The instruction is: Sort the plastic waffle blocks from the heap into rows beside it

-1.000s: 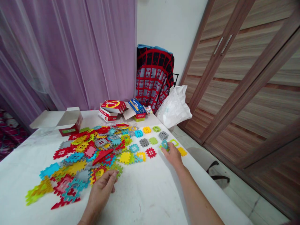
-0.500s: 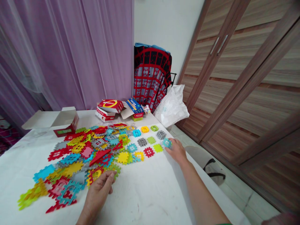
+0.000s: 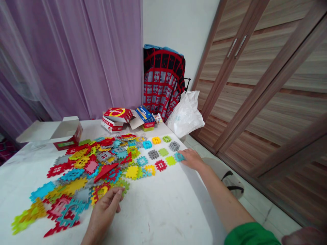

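On the right side of the white table, my right hand (image 3: pixel 192 159) has its fingers on a blue toothed piece (image 3: pixel 179 157), at the end of a row beside a lime green piece (image 3: pixel 171 160) and a red one (image 3: pixel 160 165). My left hand (image 3: pixel 108 204) rests near the table's front with thumb and fingers pressed together; whatever may be between them is too small to make out. Just beyond it lies a big pile of mixed toothed pieces (image 3: pixel 91 166). Grey, green, yellow and blue pieces, including a grey one (image 3: pixel 174 146), form further rows behind.
An opened box (image 3: pixel 67 136) stands at the table's back left. Red boxes (image 3: pixel 117 115) and a blue box (image 3: pixel 145 114) lie at the back. A white plastic bag (image 3: pixel 186 114) is at the back right edge. Wooden wardrobe doors (image 3: pixel 245 98) rise on the right.
My right hand has lowered the blue piece onto the table beside the lime green one. The view has shifted slightly, and more of the green sleeve shows. My left hand keeps its pose.
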A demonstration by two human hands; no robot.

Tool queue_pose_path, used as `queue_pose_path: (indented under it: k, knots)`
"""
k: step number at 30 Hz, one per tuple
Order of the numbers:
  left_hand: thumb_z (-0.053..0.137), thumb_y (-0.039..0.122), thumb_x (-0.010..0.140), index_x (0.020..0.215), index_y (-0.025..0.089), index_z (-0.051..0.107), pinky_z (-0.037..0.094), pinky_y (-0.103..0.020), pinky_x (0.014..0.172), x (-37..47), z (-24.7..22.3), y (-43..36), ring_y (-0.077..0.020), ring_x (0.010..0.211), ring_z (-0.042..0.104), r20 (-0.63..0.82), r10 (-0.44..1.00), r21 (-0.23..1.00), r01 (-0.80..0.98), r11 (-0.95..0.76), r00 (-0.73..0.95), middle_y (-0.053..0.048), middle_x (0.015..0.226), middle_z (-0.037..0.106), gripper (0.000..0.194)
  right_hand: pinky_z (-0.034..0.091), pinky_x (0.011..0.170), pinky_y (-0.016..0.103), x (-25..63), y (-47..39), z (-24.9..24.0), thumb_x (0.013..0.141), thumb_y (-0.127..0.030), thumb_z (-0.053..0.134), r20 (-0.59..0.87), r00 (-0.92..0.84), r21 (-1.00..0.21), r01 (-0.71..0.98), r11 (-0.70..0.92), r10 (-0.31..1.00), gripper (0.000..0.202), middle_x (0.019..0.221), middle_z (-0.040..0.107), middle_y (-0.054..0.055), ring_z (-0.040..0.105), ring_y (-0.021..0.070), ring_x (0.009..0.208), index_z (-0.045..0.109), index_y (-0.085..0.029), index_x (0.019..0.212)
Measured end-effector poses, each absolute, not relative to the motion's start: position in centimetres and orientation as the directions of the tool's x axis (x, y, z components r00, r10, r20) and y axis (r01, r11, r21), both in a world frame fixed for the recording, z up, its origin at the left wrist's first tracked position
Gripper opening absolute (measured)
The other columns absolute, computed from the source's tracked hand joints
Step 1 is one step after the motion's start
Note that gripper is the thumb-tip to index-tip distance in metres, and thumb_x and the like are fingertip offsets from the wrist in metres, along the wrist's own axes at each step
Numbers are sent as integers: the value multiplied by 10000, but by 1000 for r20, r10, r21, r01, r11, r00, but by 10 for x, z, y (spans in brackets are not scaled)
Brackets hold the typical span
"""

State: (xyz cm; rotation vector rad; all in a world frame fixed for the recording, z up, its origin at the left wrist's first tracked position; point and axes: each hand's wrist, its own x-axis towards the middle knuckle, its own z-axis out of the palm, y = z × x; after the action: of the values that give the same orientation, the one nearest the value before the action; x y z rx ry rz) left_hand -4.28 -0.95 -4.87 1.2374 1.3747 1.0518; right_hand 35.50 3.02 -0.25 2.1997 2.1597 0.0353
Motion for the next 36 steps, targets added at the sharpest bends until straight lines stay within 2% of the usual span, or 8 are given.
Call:
queue_pose_path:
  k: [7, 12, 14, 17, 21, 24, 29, 36]
  knots:
    - [653, 803, 500, 695, 223, 623, 426, -264, 443, -42, -43, -11, -122, 413, 506, -115, 993, 981, 158, 116, -19, 47, 558, 584, 613, 361, 926, 354, 357, 28, -2, 847, -177, 502, -19, 16, 15, 1000, -15, 1000, 443, 1284, 633, 28, 484, 249, 1195, 608, -279, 1265]
    - [635, 800, 525, 713, 223, 618, 440, -269, 467, -42, -42, -12, -128, 428, 513, -107, 994, 973, 203, 107, -12, 43, 560, 589, 607, 375, 933, 335, 357, 21, -6, 819, -96, 478, 65, 123, -36, 992, -121, 990, 412, 1231, 657, 44, 517, 225, 1157, 676, -250, 1146]
    - [636, 788, 538, 721, 223, 620, 439, -268, 467, -42, -42, -12, -128, 430, 512, -106, 994, 974, 203, 106, -9, 40, 569, 594, 594, 388, 931, 321, 357, 17, -11, 817, -80, 449, 176, 193, -106, 979, -176, 965, 379, 1141, 691, 49, 558, 215, 1089, 717, -233, 1036]
    - [642, 774, 546, 727, 221, 629, 437, -267, 470, -42, -43, -12, -128, 436, 510, -108, 994, 975, 195, 106, -1, 37, 572, 597, 582, 433, 885, 316, 353, 9, -22, 813, -109, 423, 375, 335, -287, 929, -235, 864, 341, 1008, 715, 47, 600, 214, 987, 730, -237, 887]
    - [642, 744, 586, 756, 218, 650, 434, -269, 471, -43, -46, -12, -131, 438, 516, -98, 995, 976, 195, 94, 12, 34, 585, 601, 553, 475, 846, 326, 338, 2, -32, 782, -159, 410, 507, 431, -491, 856, -160, 746, 309, 925, 721, 41, 628, 216, 924, 707, -246, 795]
    - [635, 701, 644, 788, 213, 662, 431, -259, 476, -43, -49, -13, -124, 443, 519, -85, 996, 980, 183, 79, 24, 36, 594, 600, 509, 483, 849, 321, 318, 4, -35, 774, -167, 409, 534, 364, -527, 849, -35, 763, 291, 899, 721, 40, 639, 207, 911, 690, -244, 766]
    - [634, 697, 647, 776, 204, 662, 387, -242, 430, -42, -51, -13, -105, 403, 486, -66, 998, 988, 140, 65, -1, 47, 576, 572, 510, 482, 840, 300, 265, 12, -41, 791, -128, 422, 534, 112, -490, 849, 199, 838, 285, 875, 713, 35, 639, 185, 885, 682, -242, 767]
    - [613, 684, 687, 791, 196, 659, 415, -246, 451, -43, -56, -13, -108, 415, 511, -52, 998, 990, 132, 50, 17, 41, 586, 589, 501, 457, 885, 321, 199, 21, -40, 828, -138, 526, 492, -180, -409, 816, 409, 852, 238, 987, 715, 39, 615, 192, 958, 703, -244, 948]
